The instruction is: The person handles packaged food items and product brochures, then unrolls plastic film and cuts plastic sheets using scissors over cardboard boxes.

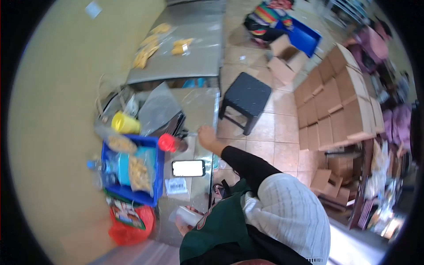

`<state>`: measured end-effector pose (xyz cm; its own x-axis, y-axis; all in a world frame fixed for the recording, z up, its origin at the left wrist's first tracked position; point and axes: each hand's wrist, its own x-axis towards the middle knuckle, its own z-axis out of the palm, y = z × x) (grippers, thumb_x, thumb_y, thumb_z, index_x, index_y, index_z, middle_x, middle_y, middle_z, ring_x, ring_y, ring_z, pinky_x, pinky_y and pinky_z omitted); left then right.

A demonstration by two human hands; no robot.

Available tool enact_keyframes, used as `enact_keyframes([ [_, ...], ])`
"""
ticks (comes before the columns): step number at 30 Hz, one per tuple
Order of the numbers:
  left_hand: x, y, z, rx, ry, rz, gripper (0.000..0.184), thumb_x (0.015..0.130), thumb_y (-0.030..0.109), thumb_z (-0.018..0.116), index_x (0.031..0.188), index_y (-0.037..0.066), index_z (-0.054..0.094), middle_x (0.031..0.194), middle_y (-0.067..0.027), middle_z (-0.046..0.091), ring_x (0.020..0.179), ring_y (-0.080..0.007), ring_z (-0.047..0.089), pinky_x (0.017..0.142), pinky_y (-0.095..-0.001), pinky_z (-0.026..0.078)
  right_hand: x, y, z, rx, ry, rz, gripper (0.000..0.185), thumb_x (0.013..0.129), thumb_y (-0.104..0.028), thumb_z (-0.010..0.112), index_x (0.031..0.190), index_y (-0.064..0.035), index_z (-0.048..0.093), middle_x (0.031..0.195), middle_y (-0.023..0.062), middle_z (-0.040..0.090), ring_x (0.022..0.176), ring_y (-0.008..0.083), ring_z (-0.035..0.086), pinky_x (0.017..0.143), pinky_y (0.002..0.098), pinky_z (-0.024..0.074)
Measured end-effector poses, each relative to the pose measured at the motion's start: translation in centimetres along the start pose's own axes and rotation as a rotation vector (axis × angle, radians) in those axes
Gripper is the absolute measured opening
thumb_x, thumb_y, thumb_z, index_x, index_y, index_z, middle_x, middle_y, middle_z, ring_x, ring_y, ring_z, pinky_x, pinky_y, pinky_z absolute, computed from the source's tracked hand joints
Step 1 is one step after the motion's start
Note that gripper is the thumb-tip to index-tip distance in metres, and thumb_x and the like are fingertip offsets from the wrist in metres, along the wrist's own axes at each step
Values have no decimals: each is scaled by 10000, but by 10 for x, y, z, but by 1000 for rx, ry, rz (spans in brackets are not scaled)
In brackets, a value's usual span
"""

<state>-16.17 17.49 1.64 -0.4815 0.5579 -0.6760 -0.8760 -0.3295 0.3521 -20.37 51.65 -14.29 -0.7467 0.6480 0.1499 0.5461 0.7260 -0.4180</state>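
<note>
My left hand (182, 227) is at the near end of the metal table, closed around a white object (190, 215), possibly a roll or cup. My right hand (206, 137) is at the table's edge with its fingers drawn together; what they hold, if anything, is too small to tell. Left of it stands a jar with a red lid (167, 143). Between my hands lie a phone with a bright white screen (188, 168) and a white printed label packet (176, 186).
A blue crate (155, 194) holds bagged snacks beside a yellow cup (125, 123) and a red bag (140, 229). Beyond are a black stool (248, 93), stacked cartons (339, 99), yellow packets (146, 54) and a crouching person (267, 22). Other people are at the right.
</note>
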Motion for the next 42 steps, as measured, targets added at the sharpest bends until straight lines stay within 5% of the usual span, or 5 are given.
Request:
enact_keyframes([
  [6, 50, 10, 21, 173, -273, -249, 435, 771, 396, 607, 1021, 57, 497, 912, -76, 535, 807, -223, 537, 700, -390, 490, -17, 10, -56, 442, 27, 22, 111, 705, -39, 519, 797, -2, 568, 825, 209, 558, 779, 376, 557, 675, 425, 462],
  [14, 104, -49, 87, 230, -315, -656, 407, 784, 380, 604, 1038, 77, 508, 909, -73, 529, 813, -217, 537, 677, -370, 504, -204, 66, -224, 978, 174, 250, 152, 843, -166, 561, 803, -20, 566, 714, 54, 587, 678, 148, 571, 633, 291, 462],
  [20, 145, -135, 115, 518, -442, -924, 440, 776, 389, 607, 1058, 67, 507, 943, -96, 537, 854, -247, 537, 745, -401, 476, -338, 107, -206, 1800, 872, 1145, 94, 850, -95, 556, 785, -41, 513, 662, 38, 511, 557, 116, 481, 446, 243, 405],
  [33, 79, -309, 232, 624, -819, -1403, 533, 803, 369, 587, 1215, 56, 461, 1225, -154, 481, 1085, -304, 509, 986, -495, 360, -460, 141, -227, 1432, 595, 1029, 92, 787, -107, 619, 765, -24, 586, 737, 56, 592, 616, 140, 558, 565, 282, 458],
  [42, 57, -421, 278, 1151, -807, -1374, 413, 785, 281, 635, 1072, 38, 463, 915, -134, 549, 857, -299, 577, 779, -450, 496, -496, 185, -256, 1271, 1231, 1382, 191, 817, -195, 612, 775, -16, 561, 606, 13, 524, 518, 96, 505, 443, 239, 400],
])
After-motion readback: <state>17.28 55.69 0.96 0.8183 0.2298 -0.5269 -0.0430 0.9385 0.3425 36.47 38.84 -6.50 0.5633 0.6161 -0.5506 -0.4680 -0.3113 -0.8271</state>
